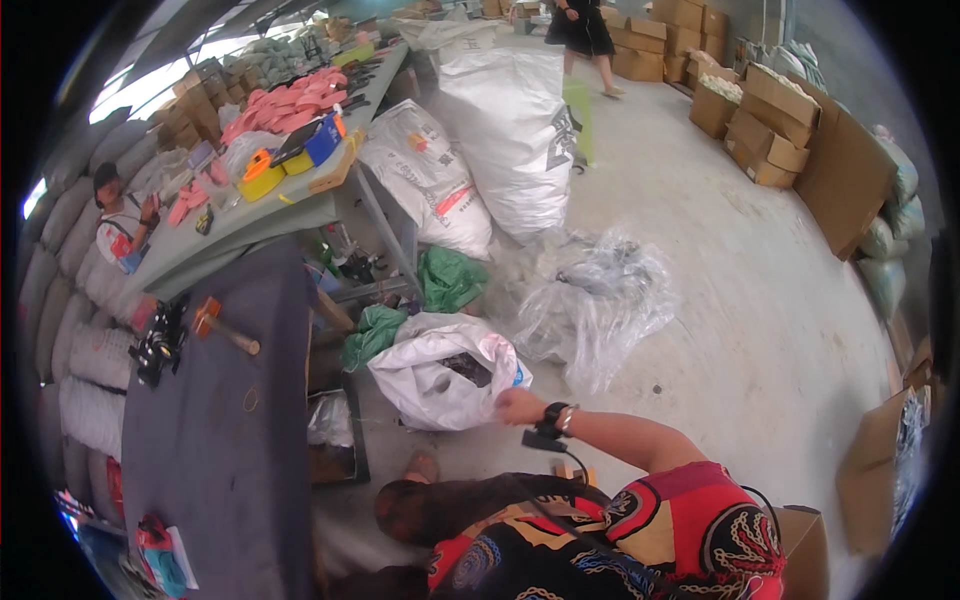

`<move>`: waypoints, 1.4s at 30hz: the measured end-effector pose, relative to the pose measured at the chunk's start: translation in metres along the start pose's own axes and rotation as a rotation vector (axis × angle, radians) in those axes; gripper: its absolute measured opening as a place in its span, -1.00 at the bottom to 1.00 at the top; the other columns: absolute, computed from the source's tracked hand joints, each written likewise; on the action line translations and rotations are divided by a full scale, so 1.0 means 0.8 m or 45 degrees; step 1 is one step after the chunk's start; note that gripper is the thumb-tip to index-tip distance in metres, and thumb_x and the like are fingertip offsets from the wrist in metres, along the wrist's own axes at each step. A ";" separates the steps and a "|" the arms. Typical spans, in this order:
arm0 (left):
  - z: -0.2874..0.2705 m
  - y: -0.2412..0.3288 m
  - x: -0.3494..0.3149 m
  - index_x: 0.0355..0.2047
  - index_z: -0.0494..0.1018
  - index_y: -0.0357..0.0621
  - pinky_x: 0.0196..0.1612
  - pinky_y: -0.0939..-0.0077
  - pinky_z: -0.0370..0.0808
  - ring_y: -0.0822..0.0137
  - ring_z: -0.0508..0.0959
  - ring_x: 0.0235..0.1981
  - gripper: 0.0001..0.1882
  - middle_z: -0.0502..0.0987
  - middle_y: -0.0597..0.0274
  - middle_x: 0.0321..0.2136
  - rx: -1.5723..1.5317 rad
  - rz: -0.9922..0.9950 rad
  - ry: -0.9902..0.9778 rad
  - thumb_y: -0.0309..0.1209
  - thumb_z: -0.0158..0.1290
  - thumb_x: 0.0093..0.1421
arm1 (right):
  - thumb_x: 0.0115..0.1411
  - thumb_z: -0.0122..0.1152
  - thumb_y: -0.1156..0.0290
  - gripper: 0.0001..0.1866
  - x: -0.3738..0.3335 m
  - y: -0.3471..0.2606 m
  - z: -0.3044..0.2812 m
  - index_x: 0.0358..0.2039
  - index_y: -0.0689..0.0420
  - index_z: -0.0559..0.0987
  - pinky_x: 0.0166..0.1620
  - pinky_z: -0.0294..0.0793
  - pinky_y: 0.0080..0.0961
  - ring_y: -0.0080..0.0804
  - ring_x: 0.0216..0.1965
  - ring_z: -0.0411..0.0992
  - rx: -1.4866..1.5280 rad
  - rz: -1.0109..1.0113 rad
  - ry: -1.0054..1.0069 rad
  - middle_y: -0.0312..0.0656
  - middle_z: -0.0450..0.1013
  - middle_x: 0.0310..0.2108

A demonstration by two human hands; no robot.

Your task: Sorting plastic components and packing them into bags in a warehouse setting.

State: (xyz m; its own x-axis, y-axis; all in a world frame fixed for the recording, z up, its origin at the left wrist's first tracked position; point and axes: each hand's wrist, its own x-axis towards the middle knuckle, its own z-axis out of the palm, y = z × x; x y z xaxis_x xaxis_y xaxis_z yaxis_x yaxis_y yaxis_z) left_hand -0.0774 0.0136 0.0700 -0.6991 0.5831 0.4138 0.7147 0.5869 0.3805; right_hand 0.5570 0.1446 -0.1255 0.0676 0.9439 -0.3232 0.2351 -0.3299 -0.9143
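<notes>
My right hand [520, 406] reaches left across the floor, its fingers closed on the right rim of a white woven sack [420, 402]. The sack stands on the floor with its mouth wide and a dark mass [466, 370] inside, too small to name. A black band and a small dark device [544, 438] with a cable are on my right wrist. My left hand is not in view. Crumpled clear plastic sheeting [610, 300] lies just beyond the sack, and green bags [450, 280] are bunched behind it.
A dark-covered table [220, 430] at the left carries a hammer [226, 326]. Behind it, a long table holds pink pieces [285, 105] and tape rolls [260, 178]. Full white sacks [510, 130] and cardboard boxes [768, 130] stand further back. Two other people are in view.
</notes>
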 end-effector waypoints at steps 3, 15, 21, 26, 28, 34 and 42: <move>-0.012 -0.049 0.002 -0.09 0.40 -0.40 -0.03 0.19 0.37 -0.10 0.46 -0.13 -0.48 0.46 -0.26 -0.16 -0.104 -0.102 0.114 -0.17 0.10 0.10 | 0.00 0.16 0.32 -0.76 -0.007 0.029 -0.061 -0.44 0.27 0.56 -0.51 0.49 -0.50 -0.44 -0.59 0.49 -0.040 0.065 0.410 -0.16 0.50 -0.59; 0.011 -0.086 -0.008 -0.23 0.43 -0.49 -0.23 0.15 0.46 -0.08 0.51 -0.33 -0.48 0.51 -0.29 -0.34 -0.050 -0.231 0.065 -0.12 0.00 0.17 | -0.13 0.23 0.23 -0.66 -0.009 0.205 -0.186 -0.37 0.20 0.58 -0.16 0.48 -0.30 -0.09 -0.21 0.48 -0.798 0.678 0.635 0.03 0.50 -0.27; 0.015 -0.087 0.000 -0.17 0.44 -0.37 -0.19 0.27 0.43 0.13 0.50 -0.21 -0.54 0.52 -0.09 -0.20 -0.177 -0.518 -0.256 -0.15 -0.10 0.21 | -0.15 0.24 0.40 -0.54 0.034 0.179 -0.237 -0.17 0.19 0.39 -0.02 0.39 -0.17 -0.07 0.03 0.30 -0.865 0.750 1.007 -0.04 0.32 -0.04; 0.014 -0.134 0.009 -0.12 0.39 -0.43 -0.23 0.31 0.41 0.20 0.48 -0.25 -0.54 0.51 -0.03 -0.18 0.377 0.017 -0.502 -0.19 -0.11 0.24 | -0.26 0.43 0.26 -0.16 0.056 0.156 -0.263 0.06 0.17 0.24 0.12 0.20 0.04 -0.17 0.23 0.03 -1.077 0.668 1.060 -0.12 0.09 0.17; 0.024 -0.164 0.005 -0.10 0.37 -0.43 -0.20 0.33 0.41 0.21 0.47 -0.23 -0.55 0.50 -0.01 -0.17 0.140 0.019 -0.664 -0.20 -0.12 0.25 | -0.34 0.50 0.16 0.07 0.069 0.160 -0.278 0.18 0.16 0.13 0.21 -0.03 0.13 -0.20 0.29 -0.06 -1.297 0.555 1.050 -0.12 0.02 0.24; 0.036 -0.248 0.024 -0.04 0.32 -0.42 -0.12 0.39 0.39 0.23 0.45 -0.16 -0.55 0.48 0.04 -0.12 -0.556 0.065 -1.048 -0.24 -0.16 0.26 | -0.33 0.46 0.13 -0.03 0.081 0.116 -0.275 0.10 0.19 0.21 0.18 -0.04 0.18 -0.21 0.08 0.29 -1.119 0.687 0.653 -0.14 0.38 -0.01; 0.058 -0.270 0.040 0.02 0.26 -0.40 -0.02 0.47 0.32 0.29 0.41 -0.07 -0.55 0.45 0.10 -0.06 -0.317 0.480 -0.737 -0.29 -0.19 0.25 | 0.01 0.06 0.23 -0.72 0.070 0.217 -0.173 -0.42 0.16 0.58 -0.19 0.47 -0.24 -0.03 -0.25 0.49 -0.965 0.473 0.343 0.04 0.50 -0.32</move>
State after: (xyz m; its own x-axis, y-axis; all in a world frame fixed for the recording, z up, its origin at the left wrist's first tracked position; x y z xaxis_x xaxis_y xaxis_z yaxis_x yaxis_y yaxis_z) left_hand -0.2551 -0.0688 -0.0376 -0.2548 0.9639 0.0767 0.8442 0.1831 0.5038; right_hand 0.7360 0.1422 -0.2685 0.4708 0.7804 -0.4115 0.7253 -0.6079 -0.3230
